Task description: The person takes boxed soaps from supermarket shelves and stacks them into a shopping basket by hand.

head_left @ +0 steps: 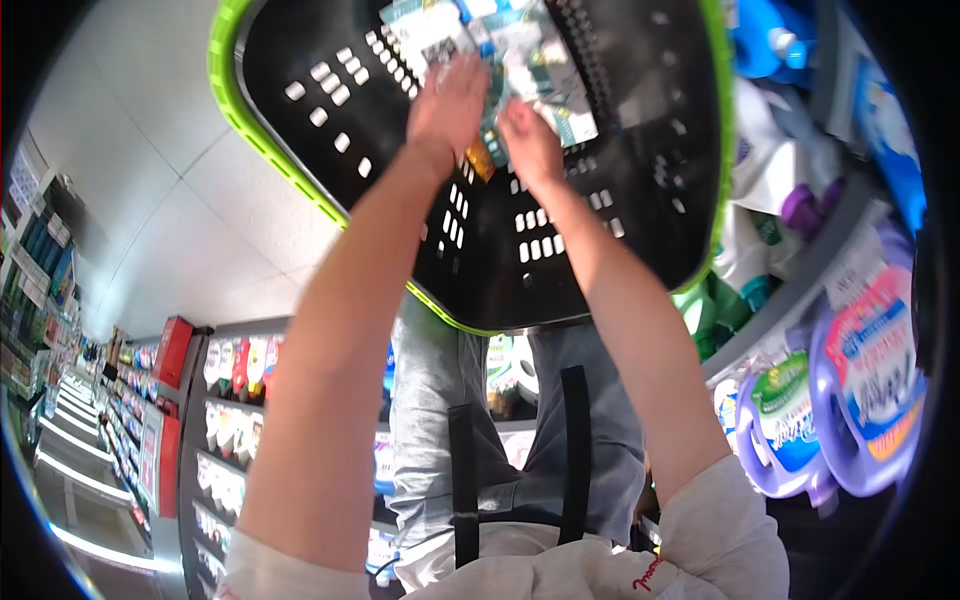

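Note:
Both my hands reach down into a black plastic basket [290, 130] with a bright green rim. Flat white-and-green packets [560, 95] lie together at its far side. My left hand [450, 105] rests on a whitish packet [430, 35], its fingers stretched out and slightly blurred. Close beside it, my right hand [530, 140] has its fingers curled in at the near edge of the white-and-green packets, seemingly pinching one. A small orange-yellow piece of packaging [480, 160] shows between my hands. Printing on the packets is too blurred to read.
Purple detergent jugs [865, 350] and white bottles with purple caps [770, 160] stand on a shelf at right, near the basket. Green bottles [715, 310] sit close to its rim. Stocked shelves [235, 420] and a pale tiled floor [150, 150] are at left.

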Demonstrator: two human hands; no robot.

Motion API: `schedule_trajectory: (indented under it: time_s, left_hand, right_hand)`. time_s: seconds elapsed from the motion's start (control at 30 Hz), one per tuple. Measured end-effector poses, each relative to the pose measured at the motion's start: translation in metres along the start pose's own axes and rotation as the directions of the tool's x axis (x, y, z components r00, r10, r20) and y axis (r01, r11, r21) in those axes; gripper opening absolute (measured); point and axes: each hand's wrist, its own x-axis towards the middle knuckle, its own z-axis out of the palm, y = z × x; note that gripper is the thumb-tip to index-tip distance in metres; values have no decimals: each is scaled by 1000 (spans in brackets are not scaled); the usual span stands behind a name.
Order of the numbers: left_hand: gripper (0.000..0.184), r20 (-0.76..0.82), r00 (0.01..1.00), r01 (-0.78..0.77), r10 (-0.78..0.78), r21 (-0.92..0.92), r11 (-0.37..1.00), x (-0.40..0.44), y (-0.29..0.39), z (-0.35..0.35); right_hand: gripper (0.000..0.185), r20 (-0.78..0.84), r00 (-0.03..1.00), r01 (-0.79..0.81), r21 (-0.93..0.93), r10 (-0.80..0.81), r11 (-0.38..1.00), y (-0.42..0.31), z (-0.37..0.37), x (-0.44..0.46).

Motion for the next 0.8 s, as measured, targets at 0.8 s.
schedule_trajectory:
  time_s: [0.8]
  left_hand:
    - [30, 221, 937, 347, -269, -528, 775, -333, -157, -185]
  right_hand:
    - [26, -197, 976, -13, 356, 88, 934, -147, -167, -453]
